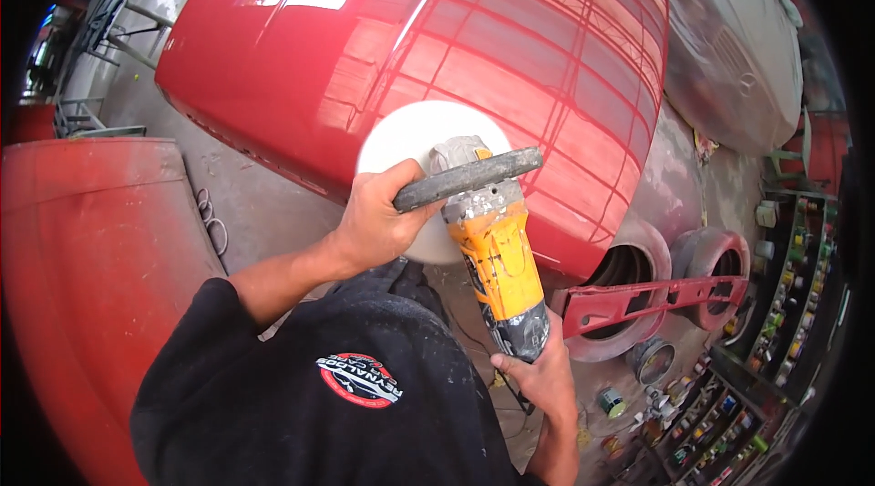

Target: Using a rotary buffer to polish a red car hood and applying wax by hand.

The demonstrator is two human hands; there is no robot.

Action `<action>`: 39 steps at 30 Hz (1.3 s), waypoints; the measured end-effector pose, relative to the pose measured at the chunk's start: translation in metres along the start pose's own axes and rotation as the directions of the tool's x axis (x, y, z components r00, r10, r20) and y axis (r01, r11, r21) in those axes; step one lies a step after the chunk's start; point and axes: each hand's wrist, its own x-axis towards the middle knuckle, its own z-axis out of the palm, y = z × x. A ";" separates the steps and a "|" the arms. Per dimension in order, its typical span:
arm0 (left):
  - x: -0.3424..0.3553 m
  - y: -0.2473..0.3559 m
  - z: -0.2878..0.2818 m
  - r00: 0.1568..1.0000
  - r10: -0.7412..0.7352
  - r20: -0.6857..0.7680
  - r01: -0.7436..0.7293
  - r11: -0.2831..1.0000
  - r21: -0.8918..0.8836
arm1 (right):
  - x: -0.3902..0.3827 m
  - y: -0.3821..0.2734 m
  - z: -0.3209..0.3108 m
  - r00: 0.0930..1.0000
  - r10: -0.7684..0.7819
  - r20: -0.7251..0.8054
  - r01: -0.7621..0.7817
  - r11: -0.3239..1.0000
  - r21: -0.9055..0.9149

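The yellow polisher (507, 263) is worn and paint-specked. The right hand (543, 369) closes around its near end; the left hand (375, 220) grips its bar handle (478, 175). Farther, its white pad (415, 132) is at the red panel's (301, 85) near edge.

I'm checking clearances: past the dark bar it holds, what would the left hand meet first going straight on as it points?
Probably the tool's grey head, ahead of the left hand; depth is unclear.

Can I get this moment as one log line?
Left hand: grips dark handle | Right hand: grips yellow power tool | White pad: overlaps red panel in view; contact unclear
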 end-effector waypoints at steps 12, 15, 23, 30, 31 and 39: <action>0.009 -0.021 0.003 0.995 -0.041 -0.096 0.043 0.999 0.020 | 0.018 -0.010 -0.004 0.999 -0.051 0.002 0.051 0.996 -0.069; 0.023 -0.029 0.009 0.987 -0.018 -0.160 0.025 0.999 0.041 | 0.031 -0.012 -0.010 0.991 -0.128 -0.031 0.126 0.990 -0.065; 0.071 -0.038 0.031 0.978 0.074 -0.195 -0.100 0.986 -0.130 | 0.078 -0.006 -0.021 0.960 -0.273 -0.067 0.274 0.962 0.005; 0.034 -0.021 0.041 0.959 0.039 -0.280 -0.039 0.999 0.004 | 0.062 0.011 -0.055 0.976 -0.217 0.033 0.219 0.974 -0.055; 0.023 -0.015 0.037 0.958 0.001 -0.287 0.002 1.000 0.011 | 0.057 0.006 -0.056 0.971 -0.234 0.055 0.237 0.969 -0.069; -0.036 0.012 0.027 0.918 -0.089 -0.385 0.071 0.996 -0.061 | 0.029 -0.029 -0.073 0.974 -0.131 0.183 0.176 0.950 -0.256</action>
